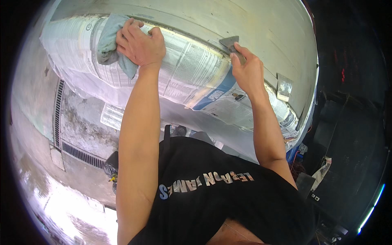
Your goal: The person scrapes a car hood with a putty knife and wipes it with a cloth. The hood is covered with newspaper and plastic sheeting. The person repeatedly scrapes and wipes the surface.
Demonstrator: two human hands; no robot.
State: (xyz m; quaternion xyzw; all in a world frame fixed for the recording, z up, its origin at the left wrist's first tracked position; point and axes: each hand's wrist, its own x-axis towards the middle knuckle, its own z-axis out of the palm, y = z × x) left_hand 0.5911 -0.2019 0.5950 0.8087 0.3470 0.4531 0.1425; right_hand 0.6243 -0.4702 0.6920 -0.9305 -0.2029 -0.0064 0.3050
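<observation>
Scraping or smoothing of the pale panel (261, 20) is apparently in hand: just above the newspaper masking (183, 67), a triangular-bladed scraper (230, 41) is gripped by the right hand (250, 69); over its left part, a pale-blue cloth (108, 43) is clutched by the left hand (143, 45). Steady blade control is likely called for next.

Cloth (107, 43) is showing pale blue-green with dark smudges. Scraper (229, 41) is showing dull dark grey. Newspaper (183, 63) is showing white with fine grey columns of print, blue band crossing. Panel (261, 34) is showing pale grey-green, dark streaks marking edge. Plastic sheet (179, 108) is looking milky white. Shirt (249, 208) is showing black, lettering (206, 179) mottled grey-beige, partly blue. Floor (85, 122) is showing blotchy grey; drain grate (83, 156) is showing dark stripes.
</observation>
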